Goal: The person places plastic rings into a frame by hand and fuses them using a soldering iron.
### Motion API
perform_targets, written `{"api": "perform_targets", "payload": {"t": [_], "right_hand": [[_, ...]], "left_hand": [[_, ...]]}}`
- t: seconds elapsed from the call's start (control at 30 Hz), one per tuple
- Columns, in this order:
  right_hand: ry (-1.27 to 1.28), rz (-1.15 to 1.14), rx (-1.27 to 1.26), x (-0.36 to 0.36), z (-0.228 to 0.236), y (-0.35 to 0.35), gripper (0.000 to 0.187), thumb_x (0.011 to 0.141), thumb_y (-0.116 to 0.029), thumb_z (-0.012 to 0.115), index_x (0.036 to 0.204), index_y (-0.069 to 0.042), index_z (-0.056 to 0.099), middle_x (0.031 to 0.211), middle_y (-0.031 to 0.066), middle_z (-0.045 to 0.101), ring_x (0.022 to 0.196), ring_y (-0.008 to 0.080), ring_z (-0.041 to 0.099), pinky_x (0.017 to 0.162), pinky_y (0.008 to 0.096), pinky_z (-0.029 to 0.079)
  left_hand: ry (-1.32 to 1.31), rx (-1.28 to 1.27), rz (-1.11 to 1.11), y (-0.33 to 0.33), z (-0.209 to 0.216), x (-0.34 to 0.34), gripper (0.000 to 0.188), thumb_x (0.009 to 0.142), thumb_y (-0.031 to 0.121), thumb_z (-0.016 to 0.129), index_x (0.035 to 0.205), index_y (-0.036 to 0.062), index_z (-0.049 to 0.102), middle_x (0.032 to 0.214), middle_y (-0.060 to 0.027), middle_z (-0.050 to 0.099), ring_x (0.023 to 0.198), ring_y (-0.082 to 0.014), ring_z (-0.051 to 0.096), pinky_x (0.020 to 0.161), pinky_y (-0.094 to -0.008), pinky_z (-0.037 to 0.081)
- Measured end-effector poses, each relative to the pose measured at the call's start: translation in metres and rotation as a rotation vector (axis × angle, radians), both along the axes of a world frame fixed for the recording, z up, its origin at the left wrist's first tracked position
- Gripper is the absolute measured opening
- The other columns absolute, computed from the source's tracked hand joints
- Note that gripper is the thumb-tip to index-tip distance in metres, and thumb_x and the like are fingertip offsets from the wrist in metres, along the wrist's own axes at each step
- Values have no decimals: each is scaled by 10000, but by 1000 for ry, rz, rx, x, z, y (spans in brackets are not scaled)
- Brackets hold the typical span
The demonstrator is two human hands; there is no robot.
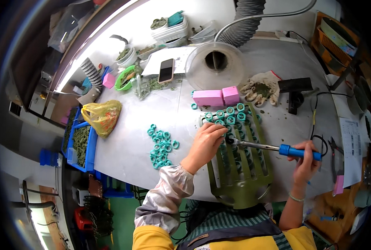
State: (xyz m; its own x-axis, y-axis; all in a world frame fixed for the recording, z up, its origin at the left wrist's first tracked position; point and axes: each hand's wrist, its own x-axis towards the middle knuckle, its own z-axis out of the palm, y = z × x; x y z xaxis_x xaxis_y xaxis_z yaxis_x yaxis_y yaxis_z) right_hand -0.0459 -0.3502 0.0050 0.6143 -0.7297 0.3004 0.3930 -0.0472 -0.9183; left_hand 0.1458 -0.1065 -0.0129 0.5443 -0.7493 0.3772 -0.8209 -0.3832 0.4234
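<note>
My right hand point(305, 160) is closed round the blue handle of a soldering iron point(291, 151). Its metal shaft points left, and the dark tip ends beside the fingertips of my left hand point(206, 143). Those fingers are curled together over the far left part of an olive-green slotted rack point(243, 189); whatever they pinch is hidden. Small teal ring-shaped pieces point(230, 110) stand in rows along the rack's far end, and more show between its slats. A loose cluster of similar teal rings point(162, 146) lies on the table, left of my left forearm.
Behind the rack sit pink blocks point(208, 98), a soiled glove point(262, 87) and a clear round hood point(198, 62) under a grey hose. A phone point(166, 71) lies on paper. Left are a yellow bag point(102, 116) and blue bins point(91, 154); right, pliers point(334, 154) and a black cable.
</note>
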Motion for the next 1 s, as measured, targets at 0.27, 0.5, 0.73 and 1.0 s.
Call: {"api": "perform_targets", "payload": {"t": [0.27,0.5,0.73,1.0], "right_hand": [[-30,-14,57,-2,5,1,305,974,-160,484,757,31,583,742,95,596,484,140,555,410,231,473],[-2,-28,51,-2,6,2,318,979,-184,491,754,21,580,735,96,597,473,134,547,411,228,460],[33,-88,38,-8,10,-1,323,976,-202,502,755,14,594,721,91,608,483,133,561,424,225,469],[56,-122,9,-13,13,-10,306,975,-198,509,788,27,600,756,102,642,537,138,602,483,235,510]], "left_hand": [[-131,233,532,110,-14,22,235,805,128,726,1005,71,616,917,-114,608,869,-308,547,804,-405,432],[-13,221,492,124,-25,15,256,863,84,655,1114,39,657,1008,-141,658,954,-319,615,858,-394,499],[1126,-443,414,113,-4,16,376,938,30,579,1314,32,574,1116,-96,639,962,-167,665,876,-274,537],[572,-279,76,27,27,-16,248,922,-3,599,1167,24,564,1045,-113,613,858,-154,629,711,-292,544]]}}
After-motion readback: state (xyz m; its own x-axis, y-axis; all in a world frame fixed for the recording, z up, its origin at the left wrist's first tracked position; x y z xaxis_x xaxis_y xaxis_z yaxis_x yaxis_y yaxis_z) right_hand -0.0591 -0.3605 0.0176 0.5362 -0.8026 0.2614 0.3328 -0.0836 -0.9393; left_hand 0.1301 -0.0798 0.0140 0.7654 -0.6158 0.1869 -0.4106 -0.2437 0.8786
